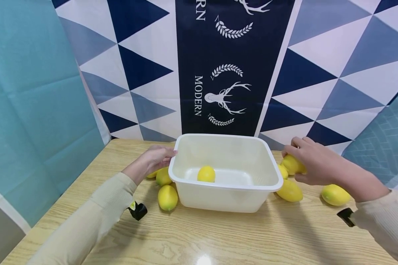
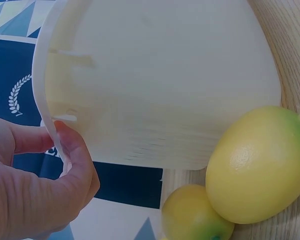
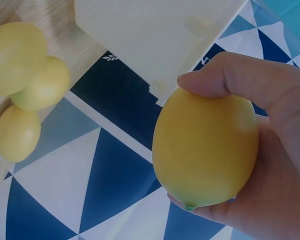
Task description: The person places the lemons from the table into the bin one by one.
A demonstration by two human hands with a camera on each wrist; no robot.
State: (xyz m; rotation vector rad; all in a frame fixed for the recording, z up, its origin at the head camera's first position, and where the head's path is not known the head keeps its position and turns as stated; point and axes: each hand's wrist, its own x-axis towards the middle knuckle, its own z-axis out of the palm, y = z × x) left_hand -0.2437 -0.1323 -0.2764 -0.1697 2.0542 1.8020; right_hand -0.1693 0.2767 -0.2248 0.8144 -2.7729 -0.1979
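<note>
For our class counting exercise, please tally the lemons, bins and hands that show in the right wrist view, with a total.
Lemons: 4
White bin, partly in view: 1
Right hand: 1
Total: 6

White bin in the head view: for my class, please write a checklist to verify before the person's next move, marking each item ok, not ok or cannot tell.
1. White bin stands opening-up on the table: ok.
2. Left hand steadies the bin: ok, thumb and finger pinch its rim.
3. Right hand has a grip on the held lemon: ok.
4. Held lemon is over the opening: not ok, it is outside the bin's right end.
5. Room inside: ok, bare floor shows beside the inner lemon.
6. Bin is clear of the front-left lemon: cannot tell, they overlap in view.
</note>
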